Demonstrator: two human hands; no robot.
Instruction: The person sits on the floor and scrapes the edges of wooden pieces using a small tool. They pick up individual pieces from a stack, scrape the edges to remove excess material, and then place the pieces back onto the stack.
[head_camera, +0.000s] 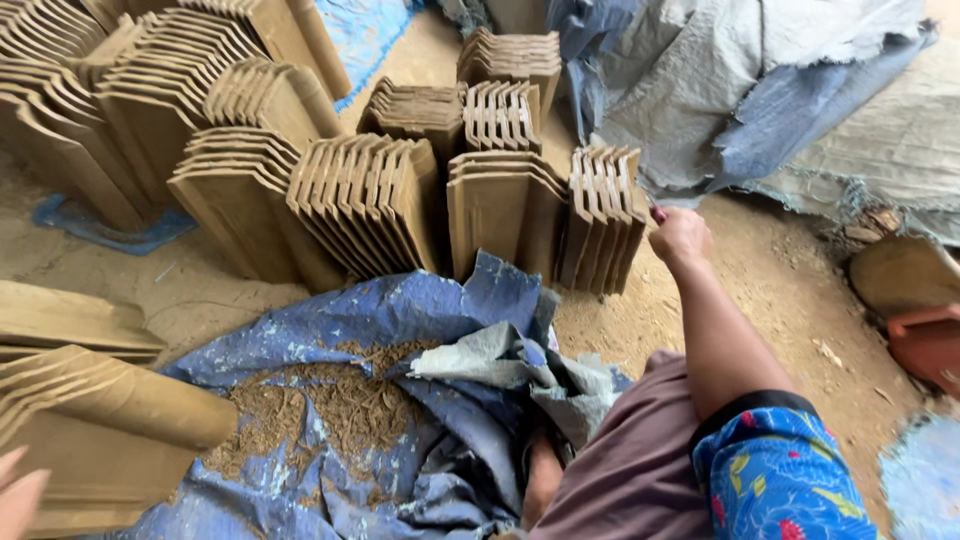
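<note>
Your right hand (680, 237) reaches forward on an outstretched arm, the sleeve above the elbow blue with a red and yellow flower print. Its fingers are curled closed, and something small and dark red shows at the top of the fist, too small to name. The hand sits just beside the nearest stack of clay tiles (603, 215), which stand on edge on the sandy floor (790, 290); whether the knuckles touch the outermost tile, you cannot tell from this angle.

Your left hand (18, 495) barely enters at the lower left corner. Only a few fingertips show, so its grip cannot be judged. It lies next to a pile of tiles lying flat (100, 420).

More tiles stand in rows behind, ridged and tan, filling the upper left of the view. Between you and them a crumpled blue tarp (400, 310) spreads over the ground, speckled with pale patches and carrying a scatter of brown fibrous debris (330, 400) in its hollow. A grey cloth (480, 360) lies folded on the tarp near your knee. A grey-blue sheet (760, 90) drapes over something at the upper right, and a reddish clay piece (925, 345) sits at the right edge.
</note>
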